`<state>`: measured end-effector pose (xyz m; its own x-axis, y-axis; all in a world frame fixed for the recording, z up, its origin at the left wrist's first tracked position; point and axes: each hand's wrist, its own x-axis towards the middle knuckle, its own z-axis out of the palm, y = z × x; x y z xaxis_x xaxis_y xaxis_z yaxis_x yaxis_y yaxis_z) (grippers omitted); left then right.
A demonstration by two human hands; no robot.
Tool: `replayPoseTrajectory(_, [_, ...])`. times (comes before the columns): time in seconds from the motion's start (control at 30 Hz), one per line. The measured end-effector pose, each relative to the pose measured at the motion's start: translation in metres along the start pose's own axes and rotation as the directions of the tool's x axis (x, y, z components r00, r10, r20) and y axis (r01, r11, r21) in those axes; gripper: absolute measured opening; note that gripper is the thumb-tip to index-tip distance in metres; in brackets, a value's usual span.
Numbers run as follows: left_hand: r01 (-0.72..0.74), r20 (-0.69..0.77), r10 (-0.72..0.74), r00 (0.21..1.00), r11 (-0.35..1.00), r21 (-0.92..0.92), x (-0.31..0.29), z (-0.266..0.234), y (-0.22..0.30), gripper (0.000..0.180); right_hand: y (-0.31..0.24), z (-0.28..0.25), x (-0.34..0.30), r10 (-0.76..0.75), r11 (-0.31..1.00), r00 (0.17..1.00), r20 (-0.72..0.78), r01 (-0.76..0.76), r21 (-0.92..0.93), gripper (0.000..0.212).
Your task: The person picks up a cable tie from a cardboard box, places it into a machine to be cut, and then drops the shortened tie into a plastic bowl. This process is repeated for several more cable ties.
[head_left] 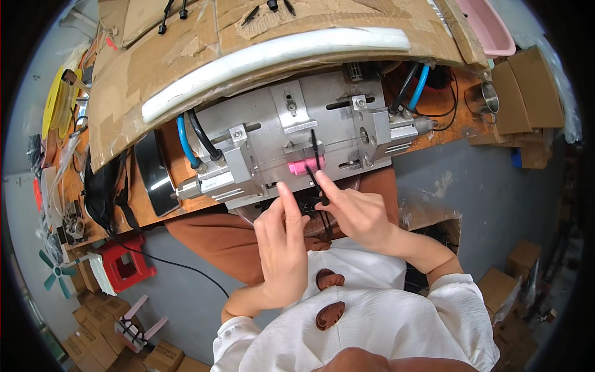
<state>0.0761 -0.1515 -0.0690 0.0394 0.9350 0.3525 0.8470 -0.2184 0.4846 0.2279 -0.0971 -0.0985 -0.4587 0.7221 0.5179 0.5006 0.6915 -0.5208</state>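
My right hand pinches a slim black rod-like piece with a thicker end near the fingertips. Its tip points toward a pink block in the middle of a grey metal clamping fixture. Another thin black piece stands across the block; whether the two touch I cannot tell. My left hand is just left of the right one, in front of the fixture's near edge. Its index finger is stretched out and the thumb is apart, with nothing visible between them.
Blue air hoses run to the fixture's side cylinders. A cardboard cover with a white foam edge overhangs the back; small black parts lie on it. A phone lies left, a metal cup right. A red stool stands below.
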Motion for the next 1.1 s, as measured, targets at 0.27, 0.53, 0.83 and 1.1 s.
replayPoseTrajectory(0.27, [0.032,-0.012,-0.032,0.999,0.999,-0.025,0.001,-0.012,-0.010,0.073,0.001,0.008,0.006,0.019,1.000,0.993,0.113,-0.019,-0.001,0.065])
replayPoseTrajectory(0.53, [-0.200,-0.318,0.281,0.905,0.943,0.266,0.204,-0.070,-0.110,0.035,0.024,-0.065,0.161,-0.457,0.754,0.889,0.029,0.404,-0.518,0.025])
replayPoseTrajectory(0.83, [-0.295,0.010,0.295,0.955,0.950,0.107,0.237,-0.067,-0.109,0.030,0.080,-0.067,0.269,-0.456,0.723,0.771,0.445,0.612,-0.320,0.007])
replayPoseTrajectory(1.1, [-0.189,-0.144,0.206,0.968,0.975,0.120,0.117,-0.058,-0.043,0.064,0.051,-0.118,0.220,0.233,0.876,0.971,0.051,-0.233,0.422,0.024])
